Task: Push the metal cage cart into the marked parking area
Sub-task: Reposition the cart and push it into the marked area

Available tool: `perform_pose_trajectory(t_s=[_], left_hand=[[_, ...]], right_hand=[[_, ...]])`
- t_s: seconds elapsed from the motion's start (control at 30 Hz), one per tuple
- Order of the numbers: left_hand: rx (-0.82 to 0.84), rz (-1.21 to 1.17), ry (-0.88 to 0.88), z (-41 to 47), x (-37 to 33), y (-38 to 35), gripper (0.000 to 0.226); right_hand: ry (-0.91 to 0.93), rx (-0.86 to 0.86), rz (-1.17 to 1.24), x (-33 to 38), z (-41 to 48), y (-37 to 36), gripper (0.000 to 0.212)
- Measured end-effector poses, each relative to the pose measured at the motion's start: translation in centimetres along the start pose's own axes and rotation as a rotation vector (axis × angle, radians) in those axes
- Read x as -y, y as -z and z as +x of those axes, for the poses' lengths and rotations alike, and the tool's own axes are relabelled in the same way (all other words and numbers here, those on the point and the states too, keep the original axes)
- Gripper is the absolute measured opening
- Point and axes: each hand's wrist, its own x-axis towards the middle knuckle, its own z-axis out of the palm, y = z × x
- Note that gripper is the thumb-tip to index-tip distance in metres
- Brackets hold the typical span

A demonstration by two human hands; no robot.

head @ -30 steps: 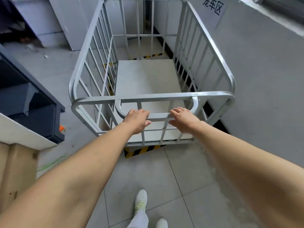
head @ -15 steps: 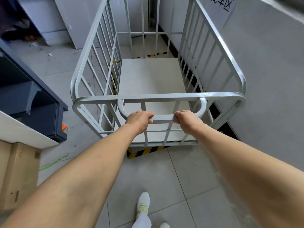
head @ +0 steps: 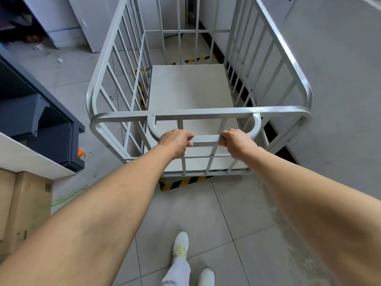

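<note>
With my left hand (head: 175, 141) and right hand (head: 237, 142) both wrapped tight around the handle bar (head: 206, 139), the metal cage cart (head: 191, 89) sat mostly within the striped floor tape (head: 181, 182), so I judged an even, straight push from the 2 hands best, keeping clear of the wall (head: 340, 79).

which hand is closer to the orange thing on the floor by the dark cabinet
Left. The left hand grips the cart handle on the side toward the orange thing, which lies off to its left. The right hand grips farther along, beside the wall.
</note>
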Motion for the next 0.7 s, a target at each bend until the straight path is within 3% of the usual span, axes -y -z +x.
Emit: perform_pose_trajectory(t_s=[0.7], left_hand=[[-0.007,0.041,-0.039,0.19,-0.16,0.11,0.022]], right_hand=[[-0.022,-0.012,0.016,-0.12,0.22,0.11,0.015]])
